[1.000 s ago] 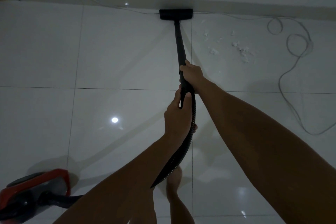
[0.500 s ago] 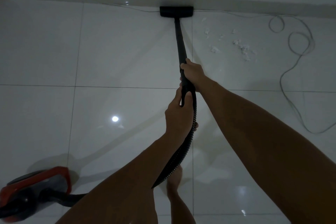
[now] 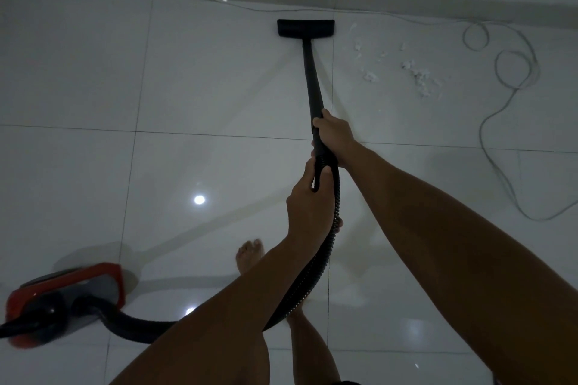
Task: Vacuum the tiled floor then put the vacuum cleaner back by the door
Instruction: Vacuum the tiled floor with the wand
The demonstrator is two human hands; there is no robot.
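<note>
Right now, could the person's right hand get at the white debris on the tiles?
Probably not directly: the right hand grips the wand, and the debris lies farther along the floor.

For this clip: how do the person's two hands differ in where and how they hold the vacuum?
The right hand grips the rigid black wand farther forward, toward the floor head; the left hand holds behind it, at the handle where the ribbed hose begins. The right arm reaches out straighter; the left is drawn closer to the body. Both hands have their fingers curled round the vacuum.
</note>
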